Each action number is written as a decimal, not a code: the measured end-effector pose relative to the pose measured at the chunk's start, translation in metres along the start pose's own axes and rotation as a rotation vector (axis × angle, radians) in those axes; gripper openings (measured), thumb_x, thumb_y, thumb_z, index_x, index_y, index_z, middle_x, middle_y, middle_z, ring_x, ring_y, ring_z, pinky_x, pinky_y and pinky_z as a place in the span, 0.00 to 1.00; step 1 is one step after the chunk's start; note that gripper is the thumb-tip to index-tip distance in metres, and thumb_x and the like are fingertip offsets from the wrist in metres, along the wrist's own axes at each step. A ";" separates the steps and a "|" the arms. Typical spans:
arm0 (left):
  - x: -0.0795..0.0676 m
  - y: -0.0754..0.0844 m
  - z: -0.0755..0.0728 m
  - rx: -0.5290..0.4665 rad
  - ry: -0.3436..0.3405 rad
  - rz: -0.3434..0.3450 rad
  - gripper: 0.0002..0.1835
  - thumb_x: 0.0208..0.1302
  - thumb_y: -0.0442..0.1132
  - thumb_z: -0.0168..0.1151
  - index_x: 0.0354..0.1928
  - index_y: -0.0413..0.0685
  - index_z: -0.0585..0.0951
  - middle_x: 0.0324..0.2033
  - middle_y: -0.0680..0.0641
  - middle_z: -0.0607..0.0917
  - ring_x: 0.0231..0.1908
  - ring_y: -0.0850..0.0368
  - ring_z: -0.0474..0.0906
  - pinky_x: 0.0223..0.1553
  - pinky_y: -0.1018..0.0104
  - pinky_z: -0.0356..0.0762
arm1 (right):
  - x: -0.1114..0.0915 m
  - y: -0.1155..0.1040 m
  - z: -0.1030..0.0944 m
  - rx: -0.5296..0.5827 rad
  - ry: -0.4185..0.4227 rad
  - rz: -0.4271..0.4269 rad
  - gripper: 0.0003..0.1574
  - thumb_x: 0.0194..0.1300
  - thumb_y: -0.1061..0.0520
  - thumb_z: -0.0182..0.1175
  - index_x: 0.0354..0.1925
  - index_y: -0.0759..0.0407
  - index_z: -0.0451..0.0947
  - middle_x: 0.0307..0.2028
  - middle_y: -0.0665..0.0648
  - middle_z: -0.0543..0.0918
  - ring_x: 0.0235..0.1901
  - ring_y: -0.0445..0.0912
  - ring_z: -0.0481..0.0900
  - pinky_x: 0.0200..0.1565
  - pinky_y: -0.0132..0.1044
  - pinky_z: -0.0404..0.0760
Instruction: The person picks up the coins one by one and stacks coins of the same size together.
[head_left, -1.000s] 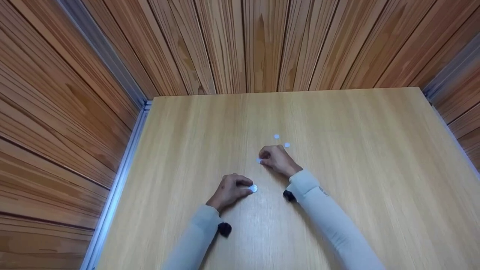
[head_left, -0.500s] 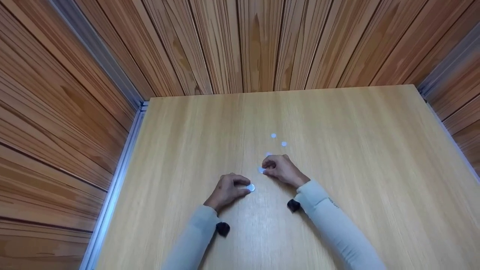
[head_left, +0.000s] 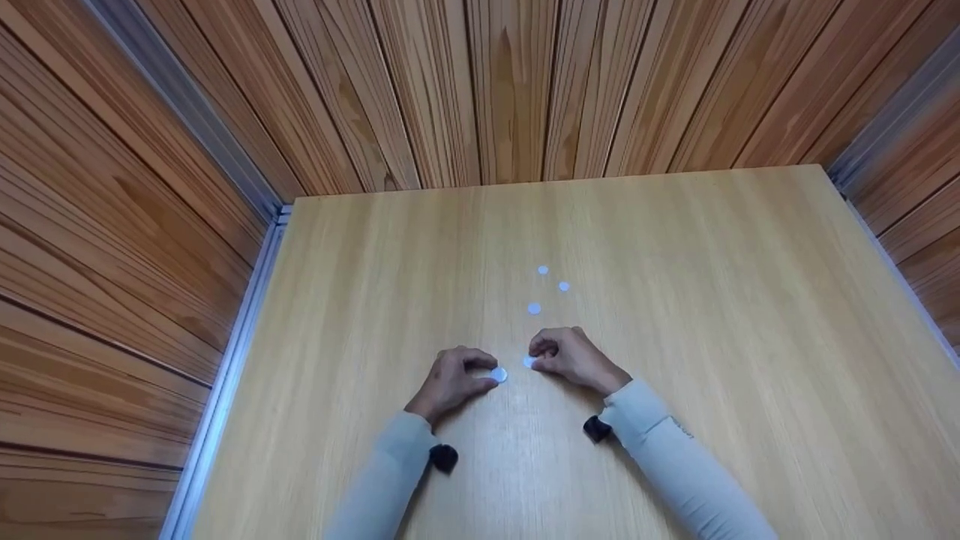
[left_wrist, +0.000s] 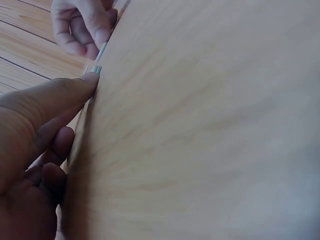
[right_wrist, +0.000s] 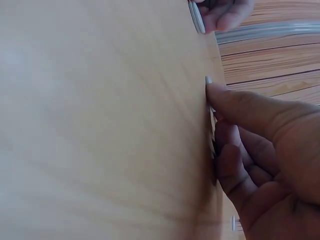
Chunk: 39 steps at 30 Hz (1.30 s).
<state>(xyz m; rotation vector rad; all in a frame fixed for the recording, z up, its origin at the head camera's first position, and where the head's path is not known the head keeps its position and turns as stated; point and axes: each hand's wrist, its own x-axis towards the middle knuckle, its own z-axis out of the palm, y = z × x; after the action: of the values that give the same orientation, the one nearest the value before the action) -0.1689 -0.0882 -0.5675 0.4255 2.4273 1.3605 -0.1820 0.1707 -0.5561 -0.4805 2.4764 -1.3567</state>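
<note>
My left hand (head_left: 450,381) pinches a small white disc (head_left: 499,374) between thumb and fingers, low over the tabletop. Seen from the right wrist, this is a short stack of thin discs (right_wrist: 196,18) standing together. My right hand (head_left: 576,358) holds another white disc (head_left: 529,361) by its edge; its thin rim (right_wrist: 208,80) shows past the thumb in the right wrist view. A small gap separates the held discs. Beyond the right hand lie three more white discs: a near one (head_left: 534,308), a right one (head_left: 564,286) and a far one (head_left: 543,270).
Both hands work over a light wooden table (head_left: 360,300). Wood-plank walls (head_left: 517,90) rise behind it and at both sides, with a grey metal rail (head_left: 225,390) along the left edge. A black wrist device (head_left: 444,458) hangs from each cuff.
The right hand has come toward the front of the table with its disc, nearer the left hand's stack. A loose disc it had covered is now visible. The left hand stays put.
</note>
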 end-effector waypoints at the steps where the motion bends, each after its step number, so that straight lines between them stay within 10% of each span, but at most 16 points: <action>1: 0.000 0.000 0.000 -0.002 0.000 -0.005 0.14 0.59 0.39 0.74 0.47 0.51 0.88 0.45 0.56 0.86 0.51 0.53 0.78 0.57 0.51 0.71 | -0.001 -0.001 0.001 0.003 -0.003 -0.002 0.09 0.59 0.64 0.72 0.40 0.59 0.84 0.34 0.50 0.86 0.34 0.42 0.81 0.38 0.34 0.78; 39: 0.002 0.005 0.003 0.038 -0.016 -0.018 0.15 0.58 0.38 0.75 0.49 0.53 0.87 0.45 0.57 0.84 0.49 0.56 0.76 0.55 0.55 0.71 | -0.020 -0.006 0.013 0.028 0.022 0.040 0.08 0.60 0.63 0.71 0.40 0.59 0.84 0.32 0.48 0.85 0.30 0.41 0.78 0.33 0.30 0.75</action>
<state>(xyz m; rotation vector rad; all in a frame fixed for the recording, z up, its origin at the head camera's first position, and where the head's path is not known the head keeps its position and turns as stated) -0.1695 -0.0829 -0.5653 0.4211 2.4417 1.2997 -0.1577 0.1662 -0.5565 -0.4096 2.4673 -1.3858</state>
